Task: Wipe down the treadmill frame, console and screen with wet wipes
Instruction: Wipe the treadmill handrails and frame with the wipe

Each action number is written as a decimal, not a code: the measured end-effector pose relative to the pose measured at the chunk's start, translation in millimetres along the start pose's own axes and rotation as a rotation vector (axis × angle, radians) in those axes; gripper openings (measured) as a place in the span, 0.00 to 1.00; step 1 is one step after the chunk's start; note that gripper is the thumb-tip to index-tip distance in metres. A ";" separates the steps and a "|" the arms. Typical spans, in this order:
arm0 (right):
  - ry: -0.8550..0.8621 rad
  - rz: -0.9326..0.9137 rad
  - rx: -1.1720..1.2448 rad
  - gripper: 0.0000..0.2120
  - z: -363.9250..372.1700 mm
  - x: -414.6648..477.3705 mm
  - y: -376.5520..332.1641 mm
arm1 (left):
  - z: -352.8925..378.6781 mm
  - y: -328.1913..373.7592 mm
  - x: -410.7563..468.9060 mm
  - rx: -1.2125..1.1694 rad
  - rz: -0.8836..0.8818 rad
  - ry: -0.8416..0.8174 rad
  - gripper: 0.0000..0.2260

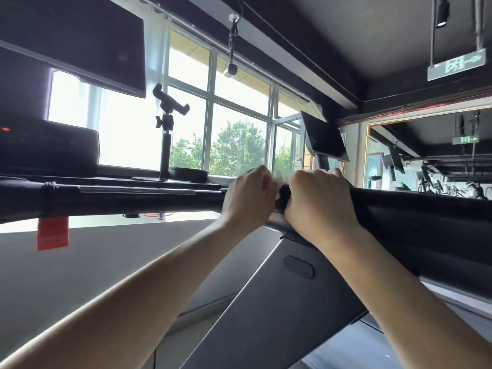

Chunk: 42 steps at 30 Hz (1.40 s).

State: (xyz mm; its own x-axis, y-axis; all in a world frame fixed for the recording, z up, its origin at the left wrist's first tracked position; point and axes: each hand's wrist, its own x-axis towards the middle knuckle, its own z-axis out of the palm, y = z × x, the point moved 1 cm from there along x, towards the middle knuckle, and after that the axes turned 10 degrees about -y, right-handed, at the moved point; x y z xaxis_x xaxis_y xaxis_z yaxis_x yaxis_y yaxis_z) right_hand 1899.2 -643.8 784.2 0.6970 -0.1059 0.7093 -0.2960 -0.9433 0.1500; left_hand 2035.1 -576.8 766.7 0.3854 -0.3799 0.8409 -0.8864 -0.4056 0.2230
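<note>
- left hand [249, 194]: curled over the black handrail [149, 199], fingers clenched; a blurred pale scrap shows just above it, likely a wet wipe [278, 178], though whether this hand pinches it cannot be told.
- right hand [318, 202]: closed over the handrail where it bends, touching the left hand; probably bracing the bar or sharing the wipe.
- handrail: runs across the view at hand level, both hands wrapped on top, which suits rubbing along its length.
- grey frame upright [266, 296]: below the hands, untouched.
- console screen [72, 46]: upper left, well apart from both hands.
- phone holder [167, 129]: upright on the console ledge.
- red tag [52, 233]: hangs from the rail, left.
</note>
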 end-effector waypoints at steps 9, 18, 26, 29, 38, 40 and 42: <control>0.066 0.027 0.008 0.16 -10.1 14.2 -2.0 | -28.4 -16.6 21.7 0.242 0.007 -0.192 0.08; -0.015 0.038 -0.033 0.15 -20.7 49.0 5.7 | -48.1 -31.7 72.3 0.470 -0.066 -0.564 0.14; -0.409 0.043 -0.060 0.18 -25.5 101.7 6.2 | -63.6 -54.7 91.5 0.357 -0.336 -0.780 0.14; -0.537 0.027 -0.028 0.15 -34.4 102.0 5.6 | -73.1 -57.8 78.2 0.324 -0.354 -0.749 0.18; -0.908 -0.065 0.010 0.10 -52.4 119.2 15.0 | -66.3 -37.3 65.6 0.022 -0.678 -0.602 0.08; -0.931 -0.083 -0.019 0.11 -50.2 117.2 13.3 | -62.9 -32.9 64.6 0.049 -0.727 -0.599 0.09; -0.986 -0.066 -0.012 0.11 -51.3 118.0 13.9 | -63.8 -32.9 68.3 0.088 -0.712 -0.632 0.10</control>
State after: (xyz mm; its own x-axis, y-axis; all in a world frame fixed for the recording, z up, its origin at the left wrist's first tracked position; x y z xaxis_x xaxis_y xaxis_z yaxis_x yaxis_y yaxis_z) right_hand 1943.8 -653.3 905.4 0.9429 -0.2725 -0.1916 -0.2393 -0.9542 0.1794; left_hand 2074.3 -536.3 848.2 0.9167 -0.3880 0.0949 -0.3780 -0.7659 0.5201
